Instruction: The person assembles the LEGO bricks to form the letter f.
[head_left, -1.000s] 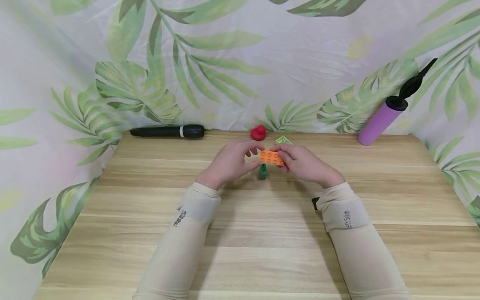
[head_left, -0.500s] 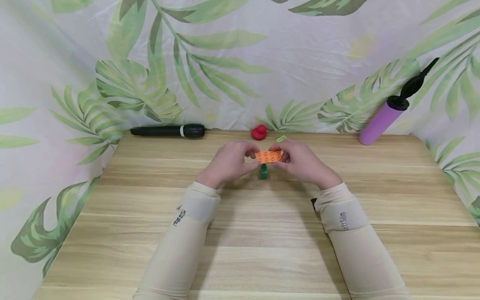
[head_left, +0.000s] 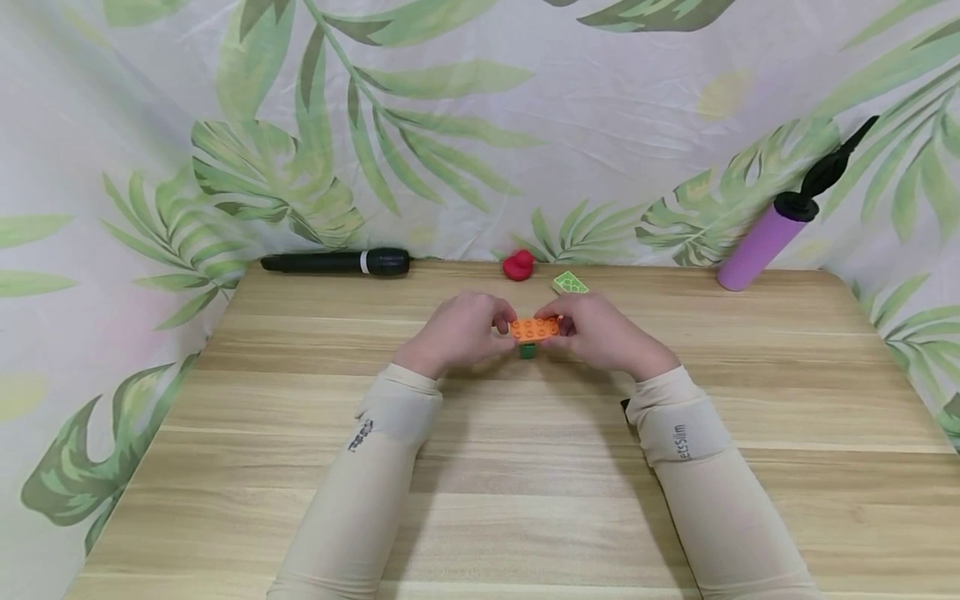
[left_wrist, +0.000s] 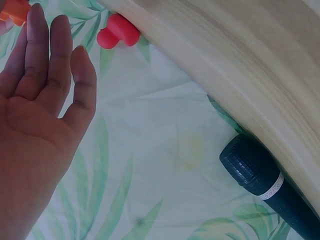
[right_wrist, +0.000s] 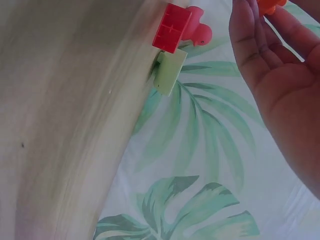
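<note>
An orange toy building brick [head_left: 535, 330] with studs facing up spans the gap between my two hands. My left hand [head_left: 461, 333] pinches its left end between thumb and fingers. At the other end, my right hand [head_left: 603, 335] pinches it the same way. Directly below is a dark green brick [head_left: 528, 352], mostly covered by the orange one; whether the two touch I cannot tell. Only a corner of the orange brick shows past the fingers in each wrist view.
Along the back edge lie a black pen-shaped object [head_left: 337, 262], a red toy duck [head_left: 518, 265] and a light green brick [head_left: 571, 283]. A purple pump [head_left: 765, 242] stands at back right. A red brick [right_wrist: 171, 28] shows in the right wrist view.
The right hand has shifted its grip on the orange brick's right end. Both hands have then lowered the brick towards me, over the green brick, which is now mostly covered.
</note>
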